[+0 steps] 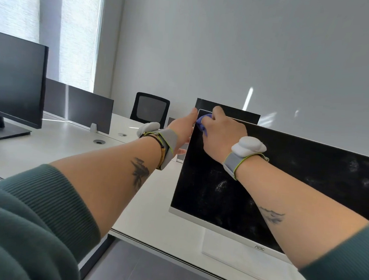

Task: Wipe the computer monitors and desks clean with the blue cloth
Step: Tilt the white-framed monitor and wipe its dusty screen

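Black glass fills the far left of the frame: a dark monitor (13,82) stands on the pale desk (45,151), with a grey divider panel (89,108) and a mesh-backed chair (149,108) further right. Near the centre the left hand (183,131) grips the left edge of the white-framed monitor (218,197), thumb on the front rim and most fingers hidden behind it, steadying the panel. Just right of it, the blue cloth (201,123) is bunched at the upper left corner of that screen. The right hand (223,136) is curled over the cloth and presses it to the glass. Dusty smears show across the middle and right of the screen, so most of it looks unwiped. The cloth is soft and light and will crumple, so it is best kept wadded under the fingers. The screen looks thin and likely to tilt on its slim stand (222,242); bracing it by the frame, not the glass, seems wise.
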`<action>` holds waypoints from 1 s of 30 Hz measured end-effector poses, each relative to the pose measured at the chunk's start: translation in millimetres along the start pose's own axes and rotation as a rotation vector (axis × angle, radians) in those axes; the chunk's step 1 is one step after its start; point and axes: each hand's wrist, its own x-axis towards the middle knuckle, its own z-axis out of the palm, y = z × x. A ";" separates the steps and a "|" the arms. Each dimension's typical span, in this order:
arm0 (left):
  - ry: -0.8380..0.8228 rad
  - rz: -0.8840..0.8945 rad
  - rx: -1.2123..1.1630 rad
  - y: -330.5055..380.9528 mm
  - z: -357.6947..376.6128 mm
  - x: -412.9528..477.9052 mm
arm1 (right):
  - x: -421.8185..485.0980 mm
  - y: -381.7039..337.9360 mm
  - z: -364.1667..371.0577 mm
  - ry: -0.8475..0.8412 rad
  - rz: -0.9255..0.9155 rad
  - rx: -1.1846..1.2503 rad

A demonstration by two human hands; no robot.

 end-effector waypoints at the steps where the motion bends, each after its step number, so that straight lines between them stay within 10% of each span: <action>1: -0.004 -0.003 0.004 0.9 -0.5 -0.6 | 1.2 -0.2 -1.7 -0.005 0.005 0.002; 30: -0.030 0.040 0.093 -2.3 -0.2 -4.2 | 13.1 3.4 -18.6 -0.019 0.204 0.020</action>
